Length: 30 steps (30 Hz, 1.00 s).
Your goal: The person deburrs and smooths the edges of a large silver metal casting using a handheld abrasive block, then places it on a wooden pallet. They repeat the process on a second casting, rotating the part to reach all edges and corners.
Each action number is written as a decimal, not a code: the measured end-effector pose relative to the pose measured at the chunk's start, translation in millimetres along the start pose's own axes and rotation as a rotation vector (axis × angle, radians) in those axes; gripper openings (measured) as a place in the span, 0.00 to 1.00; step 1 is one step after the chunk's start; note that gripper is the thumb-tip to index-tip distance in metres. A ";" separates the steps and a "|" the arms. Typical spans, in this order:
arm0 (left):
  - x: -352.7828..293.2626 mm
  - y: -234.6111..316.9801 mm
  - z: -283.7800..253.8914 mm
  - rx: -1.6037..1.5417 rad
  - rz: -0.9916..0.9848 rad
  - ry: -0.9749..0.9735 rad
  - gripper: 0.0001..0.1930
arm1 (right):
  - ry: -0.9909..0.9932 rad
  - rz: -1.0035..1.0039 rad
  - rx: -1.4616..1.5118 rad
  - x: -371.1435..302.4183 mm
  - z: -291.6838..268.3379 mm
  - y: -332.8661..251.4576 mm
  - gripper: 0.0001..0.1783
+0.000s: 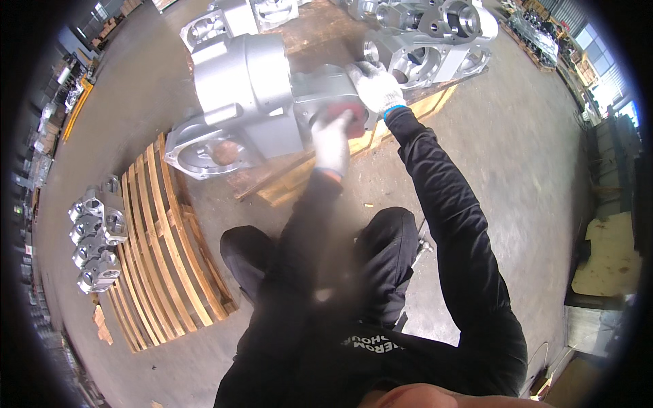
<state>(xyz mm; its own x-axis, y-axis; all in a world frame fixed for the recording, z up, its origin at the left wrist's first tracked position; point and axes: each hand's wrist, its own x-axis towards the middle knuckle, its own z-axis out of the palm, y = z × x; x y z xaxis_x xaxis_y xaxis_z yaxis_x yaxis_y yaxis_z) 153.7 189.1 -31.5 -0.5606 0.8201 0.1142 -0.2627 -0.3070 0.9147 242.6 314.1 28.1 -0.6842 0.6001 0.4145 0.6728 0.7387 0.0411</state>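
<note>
A large silver-grey cast metal housing lies on a wooden pallet in front of me. My right hand, in a white glove with a blue cuff, rests on the top of the housing's right end. My left hand, also gloved and blurred by motion, presses a dark red pad against the round end face of the housing. Both arms wear black sleeves.
More silver castings crowd the pallet behind the housing. An empty slatted wooden pallet lies to my left, with several small metal castings beside it. Concrete floor lies to the right, and a board at far right.
</note>
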 end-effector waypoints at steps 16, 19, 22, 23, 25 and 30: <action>-39.6 11.4 -47.4 0.992 0.326 -0.103 0.10 | 0.096 0.745 1.368 -182.6 76.4 -47.6 0.25; -71.2 -6.2 -41.0 -0.048 -0.331 -0.119 0.15 | -0.019 0.814 2.332 -219.6 99.1 -89.3 0.28; -97.8 -7.3 -27.5 0.382 -0.336 -0.221 0.17 | 0.101 0.965 2.718 -226.9 96.9 -108.6 0.23; -102.6 -3.1 -24.0 0.394 -0.294 -0.212 0.18 | 0.192 0.935 2.562 -225.6 91.1 -109.5 0.22; -106.4 10.7 -19.3 0.416 -0.191 -0.195 0.20 | 0.396 0.900 2.521 -218.7 74.0 -103.8 0.21; -111.7 72.5 -43.9 0.787 0.357 0.170 0.33 | 0.778 0.988 2.008 -186.2 28.2 -59.3 0.24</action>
<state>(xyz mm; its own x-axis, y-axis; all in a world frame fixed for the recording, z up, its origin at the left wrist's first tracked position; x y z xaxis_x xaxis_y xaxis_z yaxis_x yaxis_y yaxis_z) 162.9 54.0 5.0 -0.6319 0.6365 0.4421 0.5324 -0.0581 0.8445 322.2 167.2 -77.1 0.0575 0.9936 -0.0974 -0.7178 -0.0267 -0.6957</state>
